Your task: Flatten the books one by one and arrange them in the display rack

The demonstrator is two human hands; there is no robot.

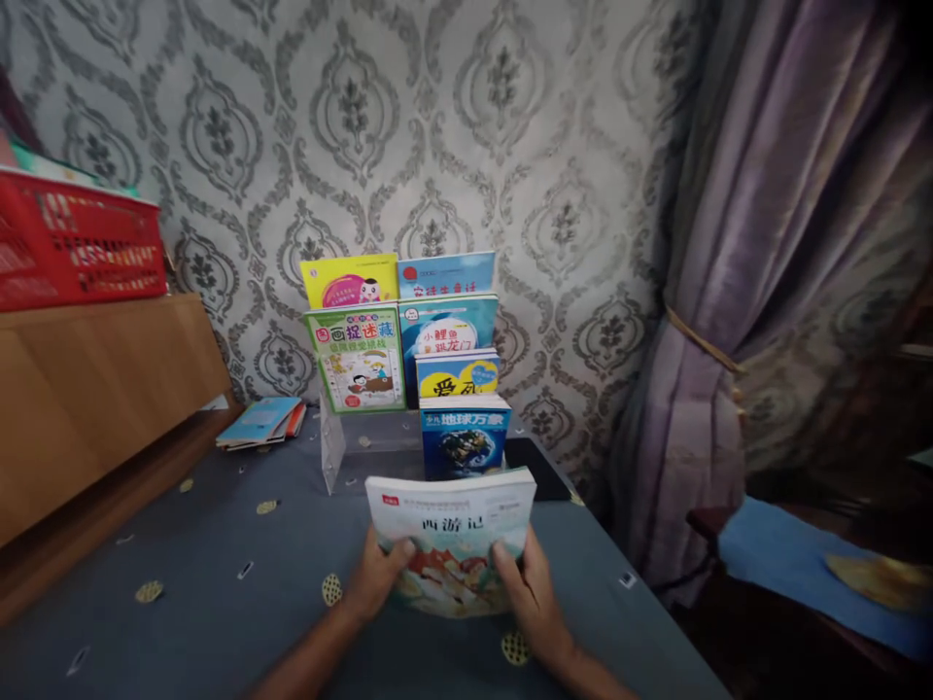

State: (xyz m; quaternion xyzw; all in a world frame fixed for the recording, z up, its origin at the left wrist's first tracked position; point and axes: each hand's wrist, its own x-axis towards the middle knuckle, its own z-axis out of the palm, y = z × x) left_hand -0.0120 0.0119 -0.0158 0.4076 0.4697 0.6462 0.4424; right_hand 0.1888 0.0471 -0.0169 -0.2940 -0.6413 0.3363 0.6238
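As left grip (383,574) and right grip (529,593) pinch one book (452,549), six covers (361,374), five partly hidden, stand at its twelve o'clock; one basket (80,238) at ten is cropped.

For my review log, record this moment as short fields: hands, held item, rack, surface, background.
Left grip: on the left side of the held book, thumb on cover
Right grip: on its right side, thumb on cover
Held book: cover facing the camera
Rack: clear, with books in tiers; globe-cover book lowest right
Surface: patterned cloth, loose books far left
Background: red basket, tied curtain
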